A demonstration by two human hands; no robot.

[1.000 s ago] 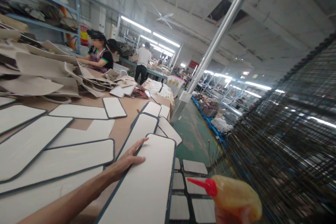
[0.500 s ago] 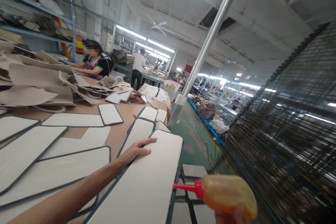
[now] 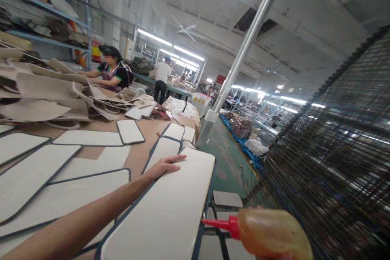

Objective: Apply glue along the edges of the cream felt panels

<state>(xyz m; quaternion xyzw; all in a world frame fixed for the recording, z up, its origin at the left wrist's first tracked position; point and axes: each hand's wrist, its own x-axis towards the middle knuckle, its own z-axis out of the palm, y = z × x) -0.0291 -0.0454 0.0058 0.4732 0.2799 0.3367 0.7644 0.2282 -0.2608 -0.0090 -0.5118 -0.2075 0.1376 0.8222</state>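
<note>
- a long workshop, with a brown table on the left and a green floor past its right side.
- nearest, bottom right: a yellowish bottle, tipped on its side in the air, its red nozzle pointing left.
- the right hand is mostly cut off below; it has hold of the bottle from underneath, how tightly i cannot tell.
- left of the bottle lies a white panel with dark edging, its long axis running away and a little rightward. the nozzle points across that axis, tip at the right long edge; touching or just beside, i cannot tell. the right hand is nearer that edge.
- the left hand is on the opposite long edge, farther up: two digits stretched over the white face, slightly parted. the rest are hidden, so i cannot tell whether they grip beneath.
- beyond, more panels, then a beige pile.
- behind the pile, a co-worker; farther still, a standing person in a white top.
</note>
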